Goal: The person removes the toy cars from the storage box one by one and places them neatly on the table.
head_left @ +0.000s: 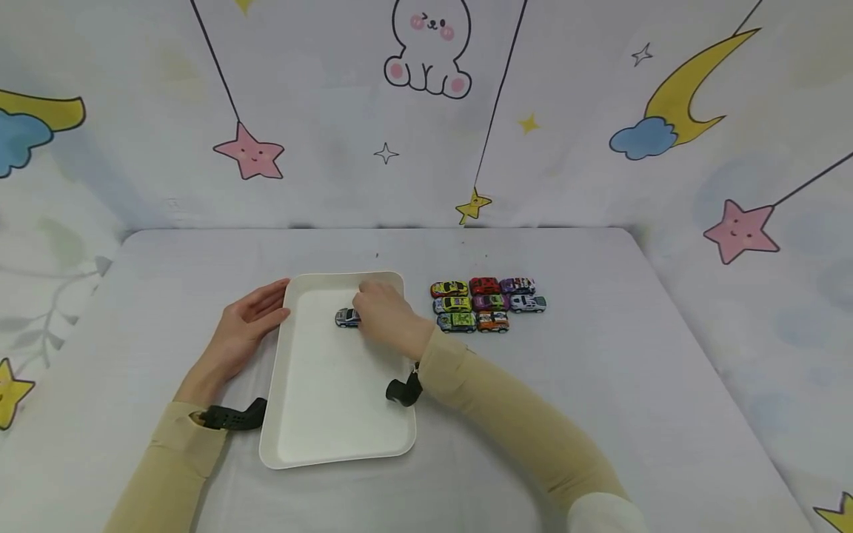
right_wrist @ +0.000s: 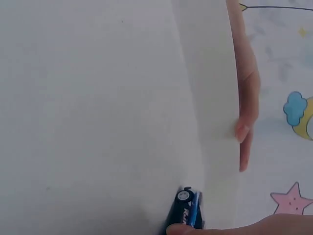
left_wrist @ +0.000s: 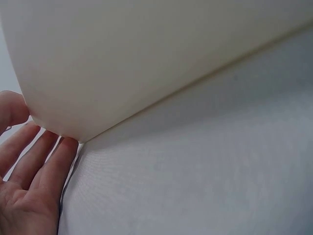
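Observation:
A shallow white tray lies on the table in front of me. My left hand rests along its left side, with fairly straight fingers against the outer wall; the left wrist view has those fingertips right at the tray's edge. Over the upper part of the tray, my right hand pinches a small dark toy car with white lettering. The right wrist view has the car with a fingertip on its side; the other fingers are mostly out of that view.
Several toy cars stand in close rows on the table right of the tray, among them a red car, an orange car and a white car. A white cloth covers the table, and a printed backdrop rises behind it.

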Demonstrator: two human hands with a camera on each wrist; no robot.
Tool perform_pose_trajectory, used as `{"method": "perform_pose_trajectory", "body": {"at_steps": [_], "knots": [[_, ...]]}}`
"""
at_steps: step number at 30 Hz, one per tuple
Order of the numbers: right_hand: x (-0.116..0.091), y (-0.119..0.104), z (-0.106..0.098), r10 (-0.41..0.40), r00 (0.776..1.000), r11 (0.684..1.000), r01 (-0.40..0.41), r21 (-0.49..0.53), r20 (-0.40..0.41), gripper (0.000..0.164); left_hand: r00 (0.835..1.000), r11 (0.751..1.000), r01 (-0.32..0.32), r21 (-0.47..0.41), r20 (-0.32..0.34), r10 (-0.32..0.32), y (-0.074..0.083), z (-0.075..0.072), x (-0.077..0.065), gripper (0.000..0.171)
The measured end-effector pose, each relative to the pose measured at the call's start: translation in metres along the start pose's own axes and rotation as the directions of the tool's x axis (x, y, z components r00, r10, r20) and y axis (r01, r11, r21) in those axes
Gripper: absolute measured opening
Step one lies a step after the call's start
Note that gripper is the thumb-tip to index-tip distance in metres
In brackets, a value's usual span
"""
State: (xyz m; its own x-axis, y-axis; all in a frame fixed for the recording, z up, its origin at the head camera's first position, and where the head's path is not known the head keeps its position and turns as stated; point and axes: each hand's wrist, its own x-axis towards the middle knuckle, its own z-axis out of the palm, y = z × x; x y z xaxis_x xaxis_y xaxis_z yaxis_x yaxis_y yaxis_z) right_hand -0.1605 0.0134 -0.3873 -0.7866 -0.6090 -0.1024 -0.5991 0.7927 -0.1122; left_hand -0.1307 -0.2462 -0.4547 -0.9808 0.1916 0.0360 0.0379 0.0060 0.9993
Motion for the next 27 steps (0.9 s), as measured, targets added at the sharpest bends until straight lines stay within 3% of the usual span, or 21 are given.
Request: {"method": "perform_pose_trajectory", "body": {"at_steps": [10,18,27], "knots": [[-0.017,0.012,0.003,-0.068,0.997,0.984,0.063,0.169,0.024,0.018,1.0,1.0,0.002,-0.029,0.005,-0.002,0.0,0.0,0.0,0.058],[-0.028,0.019,0.007,-0.105,0.994,0.964,0.1,0.248,0.004,0.026,1.0,0.999,-0.013,-0.037,0.007,0.013,-0.001,0.0,0.0,0.057],[-0.037,0.023,0.006,-0.139,0.99,0.946,0.134,0.296,-0.004,0.023,1.0,0.998,-0.019,-0.055,0.004,0.019,-0.001,0.001,0.0,0.057]]}}
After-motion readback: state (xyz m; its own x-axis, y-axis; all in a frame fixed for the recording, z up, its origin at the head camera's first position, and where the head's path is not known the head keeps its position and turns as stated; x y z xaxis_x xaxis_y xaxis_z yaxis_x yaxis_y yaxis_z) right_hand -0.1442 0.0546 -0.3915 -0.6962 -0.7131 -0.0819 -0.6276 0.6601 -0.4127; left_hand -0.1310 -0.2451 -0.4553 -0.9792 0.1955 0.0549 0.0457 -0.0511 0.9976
